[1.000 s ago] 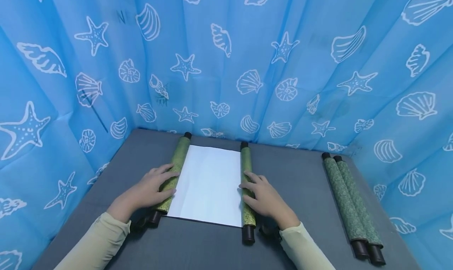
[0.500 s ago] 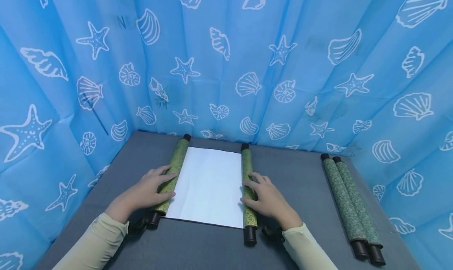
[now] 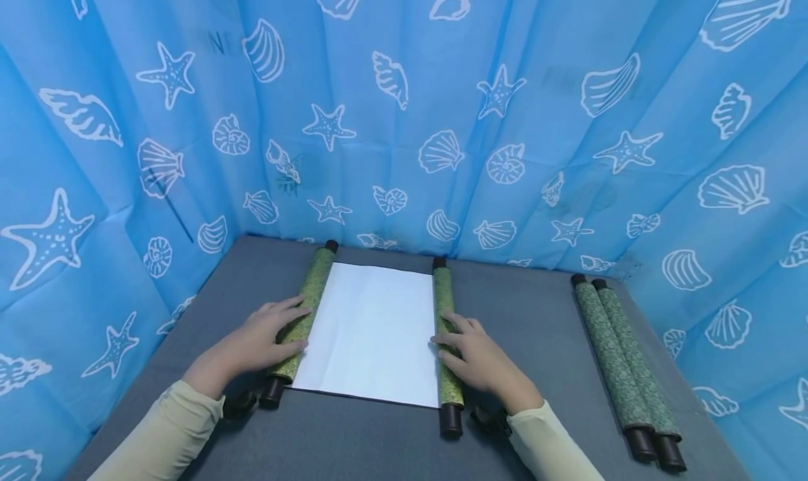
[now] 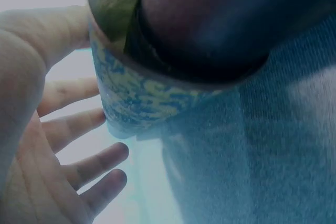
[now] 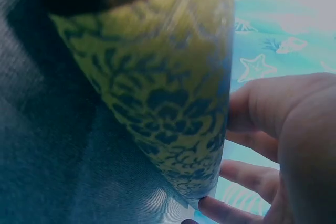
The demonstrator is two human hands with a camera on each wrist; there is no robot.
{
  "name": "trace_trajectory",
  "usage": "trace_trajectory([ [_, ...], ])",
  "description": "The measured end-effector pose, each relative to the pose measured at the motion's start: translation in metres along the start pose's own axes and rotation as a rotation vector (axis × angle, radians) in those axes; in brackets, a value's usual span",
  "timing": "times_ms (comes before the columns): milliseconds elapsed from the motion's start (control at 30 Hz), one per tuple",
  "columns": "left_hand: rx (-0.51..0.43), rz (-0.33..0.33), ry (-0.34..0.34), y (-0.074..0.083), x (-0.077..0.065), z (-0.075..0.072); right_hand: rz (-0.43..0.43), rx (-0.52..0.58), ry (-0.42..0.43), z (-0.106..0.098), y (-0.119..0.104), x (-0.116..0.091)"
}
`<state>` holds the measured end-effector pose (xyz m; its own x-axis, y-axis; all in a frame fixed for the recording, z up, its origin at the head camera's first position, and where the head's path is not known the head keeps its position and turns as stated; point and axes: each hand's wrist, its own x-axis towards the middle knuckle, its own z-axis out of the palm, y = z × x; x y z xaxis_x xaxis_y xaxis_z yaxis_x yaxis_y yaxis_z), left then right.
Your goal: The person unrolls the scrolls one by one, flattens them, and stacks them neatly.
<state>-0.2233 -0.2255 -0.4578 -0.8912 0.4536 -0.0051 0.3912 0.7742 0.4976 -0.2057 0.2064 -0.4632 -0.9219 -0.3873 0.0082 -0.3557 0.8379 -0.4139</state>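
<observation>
A hanging scroll lies partly unrolled on the table, its white blank sheet flat between two green-gold patterned rolls with dark end knobs. My left hand rests on the left roll, fingers spread fairly straight across it. Over the right roll, the fingers of my right hand reach and touch its upper side. In the left wrist view, the roll's end shows a dark rod inside, with thumb and fingertips beside the patterned cover. The right wrist view has the flowered cover with thumb and fingertips along its edge.
Two rolled-up green scrolls with dark knobs lie side by side at the table's right. Grey cloth covers the table. A blue curtain with white shells and starfish stands behind and at both sides.
The right roll and my right hand have shifted slightly right, the left roll and left hand slightly left. The white sheet between them shows a little wider.
</observation>
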Motion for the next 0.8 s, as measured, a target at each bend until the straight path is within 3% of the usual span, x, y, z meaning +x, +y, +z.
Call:
trace_trajectory([
  [467,0.010,-0.037,-0.007,-0.008,-0.003,-0.002,-0.010,-0.039,0.003,-0.001,0.008,-0.005],
  [600,-0.013,-0.006,0.013,-0.006,-0.006,-0.004,0.002,-0.061,0.014,-0.001,0.012,-0.006],
  [800,-0.044,0.095,0.044,-0.001,-0.009,-0.003,0.003,-0.106,0.038,-0.002,0.016,-0.007],
])
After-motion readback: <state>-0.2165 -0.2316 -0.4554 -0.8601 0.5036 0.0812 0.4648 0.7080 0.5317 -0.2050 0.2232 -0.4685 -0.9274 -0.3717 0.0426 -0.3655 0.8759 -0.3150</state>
